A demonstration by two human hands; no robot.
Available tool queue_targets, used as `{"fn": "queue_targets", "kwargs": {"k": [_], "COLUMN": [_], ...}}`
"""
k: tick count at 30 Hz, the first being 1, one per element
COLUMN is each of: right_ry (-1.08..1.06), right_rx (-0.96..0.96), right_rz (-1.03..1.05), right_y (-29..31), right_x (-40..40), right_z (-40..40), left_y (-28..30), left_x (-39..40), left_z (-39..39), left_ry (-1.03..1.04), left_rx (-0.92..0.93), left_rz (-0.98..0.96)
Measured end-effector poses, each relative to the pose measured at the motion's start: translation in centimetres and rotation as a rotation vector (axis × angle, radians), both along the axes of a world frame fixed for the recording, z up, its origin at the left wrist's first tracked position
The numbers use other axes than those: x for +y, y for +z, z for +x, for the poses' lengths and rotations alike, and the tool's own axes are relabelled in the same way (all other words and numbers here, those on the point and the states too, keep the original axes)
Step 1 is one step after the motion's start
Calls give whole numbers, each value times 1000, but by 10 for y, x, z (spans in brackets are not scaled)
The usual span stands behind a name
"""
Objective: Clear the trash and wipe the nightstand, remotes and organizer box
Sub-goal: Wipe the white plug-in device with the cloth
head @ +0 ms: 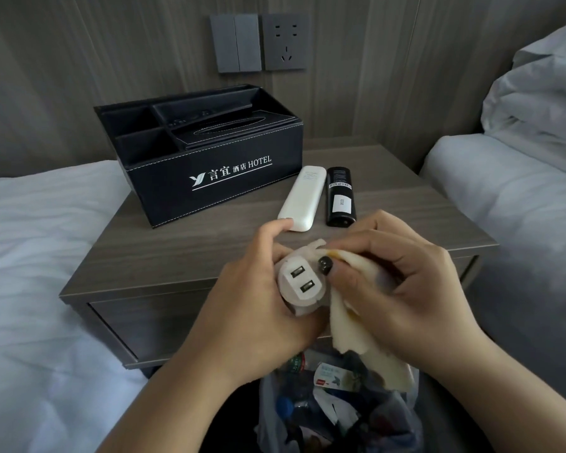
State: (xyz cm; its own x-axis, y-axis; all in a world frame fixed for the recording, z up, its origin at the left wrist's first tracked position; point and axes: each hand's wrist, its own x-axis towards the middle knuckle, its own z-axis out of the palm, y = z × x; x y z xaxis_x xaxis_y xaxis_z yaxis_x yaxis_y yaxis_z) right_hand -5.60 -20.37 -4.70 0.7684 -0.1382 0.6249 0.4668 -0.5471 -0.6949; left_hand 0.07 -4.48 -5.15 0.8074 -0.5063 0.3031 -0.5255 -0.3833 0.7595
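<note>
My left hand grips a white USB charger, its two ports facing me. My right hand presses a pale yellow cloth against the charger's right side. Both hands hover just in front of the grey wooden nightstand. On the nightstand stand a black hotel organizer box at the back left, and a white remote and a black remote lying face down side by side to its right.
A trash bag full of wrappers and bottles sits below my hands. White beds flank the nightstand, the left bed and the right bed. Wall switches and a socket are behind the box.
</note>
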Motion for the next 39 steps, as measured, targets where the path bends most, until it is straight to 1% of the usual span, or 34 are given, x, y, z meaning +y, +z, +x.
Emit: {"fn": "queue_targets", "kwargs": {"k": [3,5,7,9,12,13,15,17,19,20,21,23,25,27,29,30,32,34,37,39], "right_ry": [16,-13,-6,23,-18,-34,-71,-78,-10,17,18,-27,-91,-152,-178,-175,-177,-218,-305,-330], "right_rx": [36,78,133,162,60,25,-3,84,241,310,345,300,153,-5,-93,-93,-56,-30,-23,-26], "right_rz": [118,136,130,151,124,115,114,216,390,439,443,426,400,295,231,256,374,456,439,383], "right_y": [-1,-2,-1,2,7,7,6,5,6,7,7,5,4,4,2,1,2,2,-1,-1], "right_x": [4,8,7,3,1,4,9,7,0,-3,-6,-5,1,9,15,16,17,16,16,19], "right_z": [0,2,5,7,6,4,1,2,5,6,7,7,3,-2,-5,-6,-4,-1,3,3], "left_y": [1,-1,-1,2,7,8,7,4,2,2,2,0,-2,0,-1,-3,-4,-5,-4,-5], "left_x": [-2,-5,-7,-7,-5,-5,-6,-7,-6,-6,-5,-4,-4,-5,-6,-7,-10,-14,-19,-22], "left_z": [-4,-10,-12,-11,-7,-7,-9,-9,-7,-5,-3,1,4,4,2,1,-3,-6,-10,-13], "left_ry": [-39,-56,-49,-45,15,12,-35,-100,-178,-217,-248,-282,-292,-282,-268,-267,-266,-278,-300,-236], "left_rx": [-36,-72,-60,16,139,157,161,162,193,208,225,280,336,352,380,415,510,540,547,605], "left_rz": [59,141,156,42,-182,-218,-228,-229,-266,-290,-317,-396,-488,-535,-572,-599,-637,-646,-679,-726]}}
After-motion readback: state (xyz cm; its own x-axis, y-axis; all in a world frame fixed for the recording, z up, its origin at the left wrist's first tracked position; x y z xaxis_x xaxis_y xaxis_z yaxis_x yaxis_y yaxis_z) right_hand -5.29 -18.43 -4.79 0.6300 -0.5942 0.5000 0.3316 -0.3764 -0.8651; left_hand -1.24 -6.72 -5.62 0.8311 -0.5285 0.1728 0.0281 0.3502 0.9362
